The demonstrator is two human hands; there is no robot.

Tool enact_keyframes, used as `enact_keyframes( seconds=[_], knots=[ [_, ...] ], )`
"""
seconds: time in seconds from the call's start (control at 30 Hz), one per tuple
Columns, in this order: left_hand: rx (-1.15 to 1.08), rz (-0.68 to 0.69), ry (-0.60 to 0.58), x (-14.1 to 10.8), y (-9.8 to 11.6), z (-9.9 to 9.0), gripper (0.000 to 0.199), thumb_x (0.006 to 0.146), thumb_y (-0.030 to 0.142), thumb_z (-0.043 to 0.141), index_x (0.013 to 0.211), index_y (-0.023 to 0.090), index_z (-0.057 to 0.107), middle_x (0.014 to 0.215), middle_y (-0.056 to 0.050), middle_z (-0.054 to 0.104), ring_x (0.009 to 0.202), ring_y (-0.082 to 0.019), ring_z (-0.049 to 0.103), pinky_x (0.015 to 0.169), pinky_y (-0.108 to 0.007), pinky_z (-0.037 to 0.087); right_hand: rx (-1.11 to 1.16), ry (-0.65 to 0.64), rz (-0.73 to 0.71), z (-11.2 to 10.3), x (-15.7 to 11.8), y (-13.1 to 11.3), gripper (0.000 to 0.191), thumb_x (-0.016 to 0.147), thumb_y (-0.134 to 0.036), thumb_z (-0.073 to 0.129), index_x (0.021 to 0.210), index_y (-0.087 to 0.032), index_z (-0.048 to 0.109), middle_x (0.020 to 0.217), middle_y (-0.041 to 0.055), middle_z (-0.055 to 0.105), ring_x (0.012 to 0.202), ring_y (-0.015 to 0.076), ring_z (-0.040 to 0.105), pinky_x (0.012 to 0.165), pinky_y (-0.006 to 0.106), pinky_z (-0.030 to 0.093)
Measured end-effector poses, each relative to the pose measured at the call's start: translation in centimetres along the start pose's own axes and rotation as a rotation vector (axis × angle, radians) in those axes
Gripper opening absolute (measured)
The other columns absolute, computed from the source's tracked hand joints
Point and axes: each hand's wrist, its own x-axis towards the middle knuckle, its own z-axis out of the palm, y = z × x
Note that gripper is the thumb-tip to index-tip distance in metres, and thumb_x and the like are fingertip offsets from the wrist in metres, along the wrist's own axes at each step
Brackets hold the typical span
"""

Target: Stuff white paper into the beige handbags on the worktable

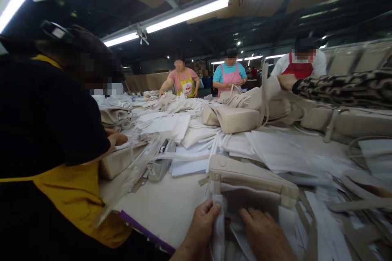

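Beige faux-leather handbag (251,179) at the near edge of the work table (159,208), both hands at its open mouth

Far left, a co-worker's black shirt (45,110) and yellow apron (67,200), then a clear plastic sheet (131,175) beside a grey case (161,161). Left hand (200,226) closed around a white insert (218,228) standing in the bag's opening; right hand (263,232) apart from it, fingers spread and resting inside the bag, with no visible clamp. Bag tipped toward the person, its top edge facing the far table. Farther right, loose white sheets (294,151) and beige straps (358,206).
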Motion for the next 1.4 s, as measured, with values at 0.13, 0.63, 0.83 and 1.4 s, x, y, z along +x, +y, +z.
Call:
enact_keyframes(
  seconds=[0.13, 0.63, 0.83, 1.4],
  knots=[
    [-0.029, 0.000, -0.044, 0.0, 0.0, -0.4, 0.031, 0.079, 0.038, 0.061, 0.092, 0.010, 0.064, 0.067, -0.004, 0.066, 0.057, -0.012, 0.058, 0.055, -0.020, 0.045, 0.200, -0.166, -0.045, -1.0, -0.4, 0.2, 0.026, 0.076, -0.007, 0.049, 0.088, -0.027, 0.059, 0.079, -0.0004, 0.064, 0.074, 0.0169, 0.062, 0.065, 0.025, 0.045],
    [-0.137, -0.098, -0.002, 0.4, -0.3, -1.1, 0.027, 0.079, 0.032, 0.062, 0.098, 0.012, 0.064, 0.083, -0.007, 0.069, 0.065, -0.013, 0.063, 0.064, -0.022, 0.050, 0.221, -0.160, 0.186, -1.9, 0.9, -1.3, 0.017, 0.084, -0.016, 0.045, 0.095, -0.019, 0.058, 0.083, 0.0062, 0.066, 0.074, 0.0235, 0.065, 0.063, 0.033, 0.049],
    [-0.113, -0.082, -0.003, 0.3, -0.9, -1.5, 0.025, 0.081, 0.032, 0.060, 0.097, 0.012, 0.063, 0.082, -0.006, 0.068, 0.064, -0.013, 0.062, 0.061, -0.021, 0.049, 0.293, -0.212, 0.203, -1.7, 0.3, -0.7, 0.023, 0.088, -0.016, 0.037, 0.091, -0.019, 0.059, 0.087, 0.0084, 0.064, 0.079, 0.0264, 0.063, 0.069, 0.039, 0.048],
    [-0.051, -0.055, 0.005, 0.0, -0.7, -0.9, 0.028, 0.081, 0.036, 0.059, 0.097, 0.012, 0.061, 0.074, -0.004, 0.067, 0.062, -0.015, 0.062, 0.053, -0.021, 0.046, 1.247, -0.231, 0.748, -0.8, 4.2, -1.5, 0.016, 0.070, -0.024, 0.049, 0.060, -0.017, 0.060, 0.050, -0.0020, 0.056, 0.043, 0.0124, 0.050, 0.043, 0.022, 0.034]
  ],
)
